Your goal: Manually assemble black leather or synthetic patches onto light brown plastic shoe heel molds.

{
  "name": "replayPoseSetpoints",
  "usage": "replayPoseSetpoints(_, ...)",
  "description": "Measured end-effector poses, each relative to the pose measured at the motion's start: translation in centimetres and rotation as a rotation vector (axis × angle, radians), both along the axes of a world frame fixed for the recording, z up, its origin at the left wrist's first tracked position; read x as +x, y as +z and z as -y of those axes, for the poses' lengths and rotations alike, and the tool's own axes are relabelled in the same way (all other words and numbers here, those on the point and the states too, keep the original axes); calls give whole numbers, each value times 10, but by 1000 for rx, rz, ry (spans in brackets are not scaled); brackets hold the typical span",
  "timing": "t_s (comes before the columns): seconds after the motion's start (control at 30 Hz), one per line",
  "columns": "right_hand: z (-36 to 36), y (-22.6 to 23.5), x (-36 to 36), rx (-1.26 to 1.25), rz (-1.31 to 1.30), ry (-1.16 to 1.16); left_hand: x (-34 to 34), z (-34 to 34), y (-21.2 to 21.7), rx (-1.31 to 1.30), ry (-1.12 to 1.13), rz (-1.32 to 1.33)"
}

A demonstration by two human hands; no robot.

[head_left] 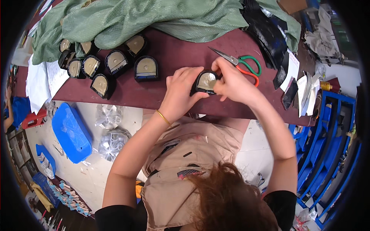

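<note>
A D-shaped black shoe heel (207,81) with a beige, shiny top face stands at the table's near edge. My left hand (182,89) is closed round its left side, thumb along the near edge and fingers at the far side. On the right, my right hand (234,82) has its fingers curled and pinched at the heel's rim; whatever lies between the fingertips is hidden. Scissors (241,63) with one green and one red handle lie just beyond my right hand. Several similar heels (116,62) stand grouped to the left on the dark red table (175,48).
Green woven sheeting (154,19) covers the table's far side. Black material pieces (266,32) and papers (305,94) lie at the right. Below left are a blue bin (72,133) and clear bags (113,142); a blue rack (327,142) stands at right.
</note>
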State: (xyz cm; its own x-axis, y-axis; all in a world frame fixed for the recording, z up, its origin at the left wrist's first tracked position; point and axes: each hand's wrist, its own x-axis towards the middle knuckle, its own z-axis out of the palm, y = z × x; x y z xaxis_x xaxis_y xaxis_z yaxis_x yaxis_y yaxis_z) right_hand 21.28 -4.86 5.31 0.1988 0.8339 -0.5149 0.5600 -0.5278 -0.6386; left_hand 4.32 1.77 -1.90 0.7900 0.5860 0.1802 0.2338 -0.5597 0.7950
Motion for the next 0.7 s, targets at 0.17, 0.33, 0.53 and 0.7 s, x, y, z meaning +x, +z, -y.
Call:
replayPoseSetpoints(0.17, 36, -30, -13, 344, -152, -61, 4, 0, -1, 32, -17, -37)
replayPoseSetpoints(0.33, 24, -33, -20, 512, 205, 138, -8, -11, -8, 39, -91, 104)
replayPoseSetpoints(0.53, 59, -43, -27, 598, 611, -137, -26, -2, -2, -118, -126, 298)
replayPoseSetpoints(0.7, -15, -59, -33, 577, 536, -77, -29, -1, -7, 11, -204, 291)
